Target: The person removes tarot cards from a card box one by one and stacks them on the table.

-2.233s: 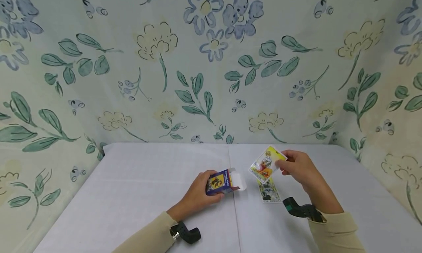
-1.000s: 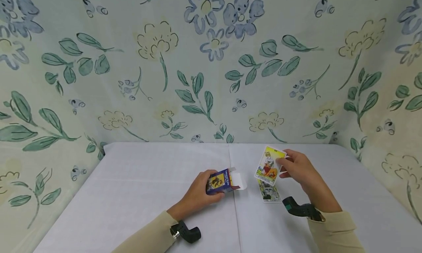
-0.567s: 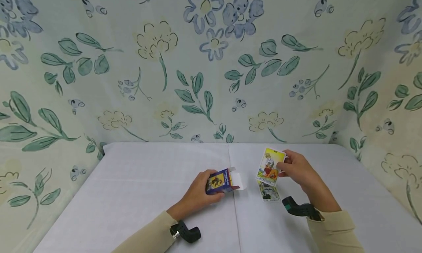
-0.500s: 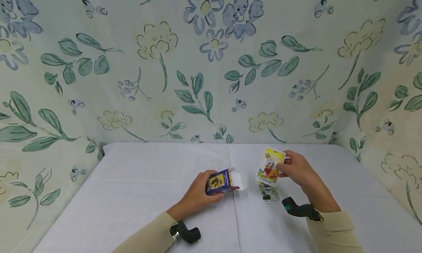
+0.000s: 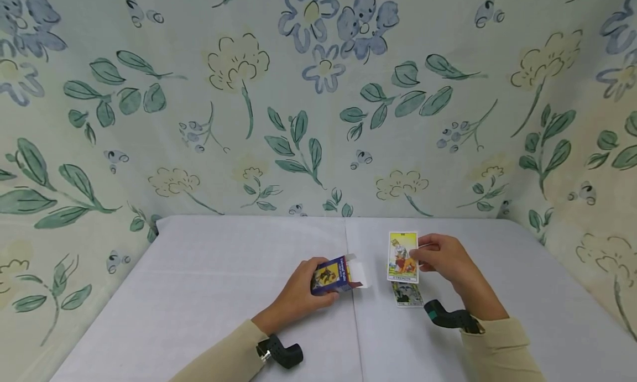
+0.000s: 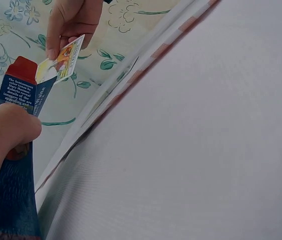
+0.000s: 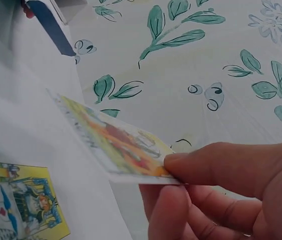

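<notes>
My left hand (image 5: 297,293) grips a blue tarot card box (image 5: 330,275), its white flap open toward the right. In the left wrist view the thumb (image 6: 13,125) lies across the box (image 6: 15,190). Between thumb and fingers, my right hand (image 5: 444,258) pinches a tarot card (image 5: 402,260) by its right edge. This card shows a figure and an orange lion on yellow, with "Strength" printed below. Under and nearer than it, a second tarot card (image 5: 409,297) lies face up on the table, its upper part hidden in the head view. The right wrist view shows the held card (image 7: 123,145) tilted, above the table.
A white cloth covers the table (image 5: 209,293), with a crease running front to back near the middle. Behind and at the sides hangs a floral cloth (image 5: 318,122). Black wrist cameras sit on the left wrist (image 5: 281,351) and the right wrist (image 5: 450,315).
My right hand has turned the held card from a slant to straight upright and brought it lower, nearer to me. My left hand and the box have stayed in place.
</notes>
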Demonstrator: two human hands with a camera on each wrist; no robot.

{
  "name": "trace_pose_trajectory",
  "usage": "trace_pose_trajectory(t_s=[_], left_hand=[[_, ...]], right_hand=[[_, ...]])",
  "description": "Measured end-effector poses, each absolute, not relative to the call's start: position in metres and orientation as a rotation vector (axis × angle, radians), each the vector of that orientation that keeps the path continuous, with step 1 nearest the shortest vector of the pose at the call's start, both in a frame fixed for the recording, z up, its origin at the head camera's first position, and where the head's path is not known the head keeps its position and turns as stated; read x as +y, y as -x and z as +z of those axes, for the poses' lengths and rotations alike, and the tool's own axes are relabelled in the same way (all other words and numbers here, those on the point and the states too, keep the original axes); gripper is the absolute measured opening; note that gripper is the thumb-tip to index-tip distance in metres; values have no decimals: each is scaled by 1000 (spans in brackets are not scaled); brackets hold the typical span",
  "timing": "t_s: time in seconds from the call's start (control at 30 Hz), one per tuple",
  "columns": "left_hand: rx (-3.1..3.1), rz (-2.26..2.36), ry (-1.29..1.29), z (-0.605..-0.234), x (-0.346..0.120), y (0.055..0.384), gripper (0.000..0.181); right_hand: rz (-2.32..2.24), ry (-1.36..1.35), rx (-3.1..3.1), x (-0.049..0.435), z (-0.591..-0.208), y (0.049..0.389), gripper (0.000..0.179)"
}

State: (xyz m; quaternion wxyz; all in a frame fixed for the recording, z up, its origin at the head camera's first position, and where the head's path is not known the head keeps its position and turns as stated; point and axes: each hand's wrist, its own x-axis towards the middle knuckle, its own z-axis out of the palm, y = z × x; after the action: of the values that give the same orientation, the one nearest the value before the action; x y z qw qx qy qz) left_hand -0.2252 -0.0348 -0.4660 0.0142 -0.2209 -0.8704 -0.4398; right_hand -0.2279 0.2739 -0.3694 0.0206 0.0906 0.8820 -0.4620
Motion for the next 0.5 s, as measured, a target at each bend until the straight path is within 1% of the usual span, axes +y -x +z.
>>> trace_pose_trajectory(t_s=[0.3, 0.5], left_hand=[[-2708, -1376, 691, -466, -34, 226, 71], [-2715, -1370, 688, -466, -35, 227, 72]], right_hand=[[-1432, -323, 2721, 279, -375, 232, 49], [-1429, -350, 2710, 282, -381, 235, 44]])
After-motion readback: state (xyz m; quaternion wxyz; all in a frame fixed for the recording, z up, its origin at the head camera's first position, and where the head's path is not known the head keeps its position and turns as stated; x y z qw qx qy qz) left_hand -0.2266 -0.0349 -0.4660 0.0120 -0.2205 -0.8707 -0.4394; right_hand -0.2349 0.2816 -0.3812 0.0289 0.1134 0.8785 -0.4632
